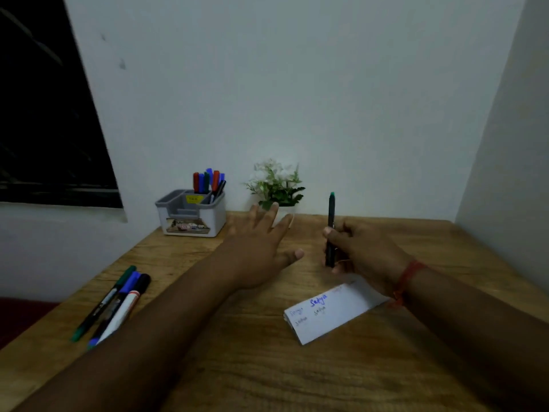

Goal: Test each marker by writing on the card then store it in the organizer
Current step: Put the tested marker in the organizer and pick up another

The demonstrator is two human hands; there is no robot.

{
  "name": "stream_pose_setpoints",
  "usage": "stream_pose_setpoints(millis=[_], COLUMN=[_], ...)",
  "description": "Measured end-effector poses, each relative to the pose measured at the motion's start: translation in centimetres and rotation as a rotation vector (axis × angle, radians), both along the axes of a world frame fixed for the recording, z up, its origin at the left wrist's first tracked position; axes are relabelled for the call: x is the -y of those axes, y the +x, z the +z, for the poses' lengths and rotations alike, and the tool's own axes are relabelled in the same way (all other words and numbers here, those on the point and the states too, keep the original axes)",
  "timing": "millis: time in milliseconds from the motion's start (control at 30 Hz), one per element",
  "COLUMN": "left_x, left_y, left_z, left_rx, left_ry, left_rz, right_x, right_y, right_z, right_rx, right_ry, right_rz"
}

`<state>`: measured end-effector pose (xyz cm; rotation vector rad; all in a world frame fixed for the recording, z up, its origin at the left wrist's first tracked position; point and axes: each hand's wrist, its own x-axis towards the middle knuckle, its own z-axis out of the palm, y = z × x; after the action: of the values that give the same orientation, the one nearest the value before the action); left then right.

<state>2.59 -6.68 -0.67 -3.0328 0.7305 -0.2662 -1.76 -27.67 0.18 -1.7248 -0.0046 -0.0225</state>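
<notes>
On the counter (267, 367) my right hand (364, 252) grips a green-capped marker (330, 227) upright, just above the card (332, 315). Left hand (261, 251) hovers with fingers spread wide, holding nothing. Organizer (191, 214) sits back left, three markers (116, 301) lying near the left edge.

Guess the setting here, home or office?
Likely a home desk in a room corner: wooden table against plain white walls, grey plastic organizer holding markers, small potted white-flowered plant. Could be an office; unclear.
</notes>
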Motion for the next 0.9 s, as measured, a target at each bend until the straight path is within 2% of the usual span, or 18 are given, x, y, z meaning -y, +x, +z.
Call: stream_pose_setpoints(millis=[200, 433, 533, 667, 800, 900], left_x=[-8.7, -17.7, -19.4, -20.2, -20.6, -21.0], left_y=[1.3, 2.4, 2.9, 2.9, 2.4, 2.5], left_z=[0.8, 0.0, -2.0, -2.5, -2.4, -2.4], left_rx=[-0.003, 0.018, 0.061, 0.067, 0.028, 0.003], left_ry=[0.053, 0.056, 0.058, 0.012, -0.015, -0.036], left_rz=[0.167, 0.326, 0.337, 0.329, 0.327, 0.332], right_x=[-4.8, -12.4, -15.8, -20.0, -23.6, -25.5], right_y=[2.8, 5.8, 8.4, 12.1, 14.9, 16.2], right_z=[0.3, 1.5, 3.0, 5.8, 8.1, 8.7], right_rx=[0.121, 0.302, 0.424, 0.605, 0.629, 0.629], right_ry=[-0.231, -0.422, -0.551, -0.825, -1.083, -1.18], right_rz=[0.093, -0.004, -0.048, -0.061, 0.019, 0.088])
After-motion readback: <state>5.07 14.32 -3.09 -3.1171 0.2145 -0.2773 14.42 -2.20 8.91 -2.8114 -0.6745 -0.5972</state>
